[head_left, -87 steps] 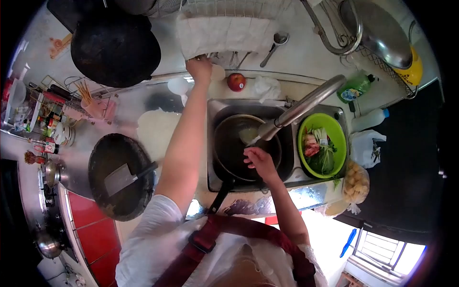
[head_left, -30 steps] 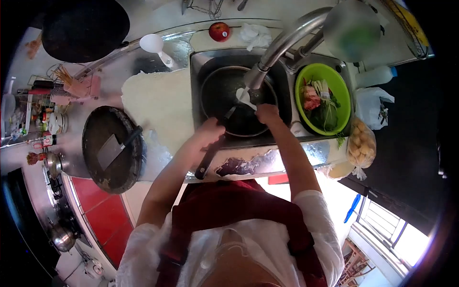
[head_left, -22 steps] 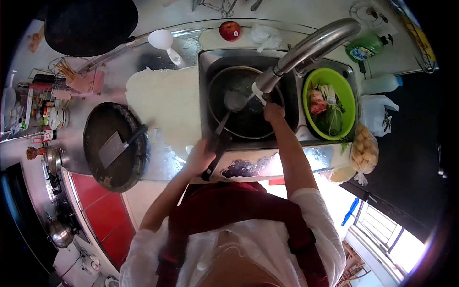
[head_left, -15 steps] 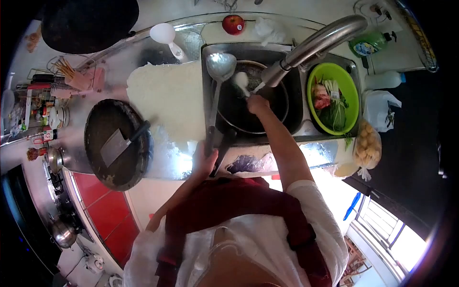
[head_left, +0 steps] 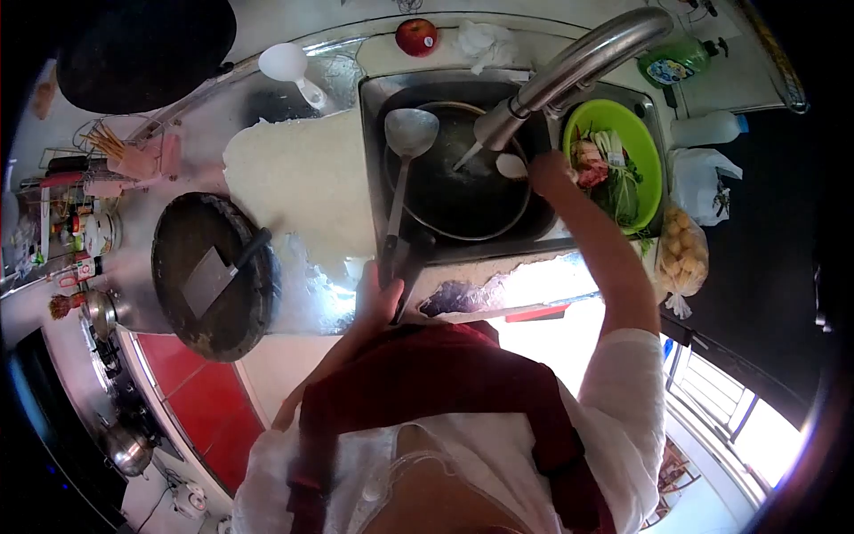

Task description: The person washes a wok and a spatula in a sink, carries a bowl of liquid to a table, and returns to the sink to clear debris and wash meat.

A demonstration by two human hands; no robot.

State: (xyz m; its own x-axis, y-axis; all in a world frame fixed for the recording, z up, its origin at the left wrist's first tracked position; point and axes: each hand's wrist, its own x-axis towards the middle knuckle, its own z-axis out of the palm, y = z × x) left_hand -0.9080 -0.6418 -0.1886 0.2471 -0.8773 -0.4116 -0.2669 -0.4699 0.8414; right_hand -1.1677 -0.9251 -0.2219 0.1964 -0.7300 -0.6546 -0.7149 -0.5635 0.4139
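My left hand (head_left: 379,295) is closed at the sink's front edge around the dark handle of a metal wok spatula (head_left: 412,133). The spatula's head lies over the left rim of a dark wok (head_left: 463,200) in the sink. Right beside my left thumb runs the wok's black handle (head_left: 413,267). Water falls from the faucet (head_left: 534,93) into the wok. My right hand (head_left: 551,174), by the wok's right rim, is closed on a small tool with a rounded white head (head_left: 511,166); its exact kind I cannot tell.
Right of the wok, a green basin (head_left: 660,169) holds vegetables and meat. At left, a cleaver (head_left: 209,280) lies on a round dark board (head_left: 169,298). An apple (head_left: 416,37), a white ladle (head_left: 283,62) and a soap bottle (head_left: 680,64) stand behind.
My right hand has moved right with the white-headed tool, from the wok's middle to its right rim. The water stream now shows plainly. My left hand keeps its hold.
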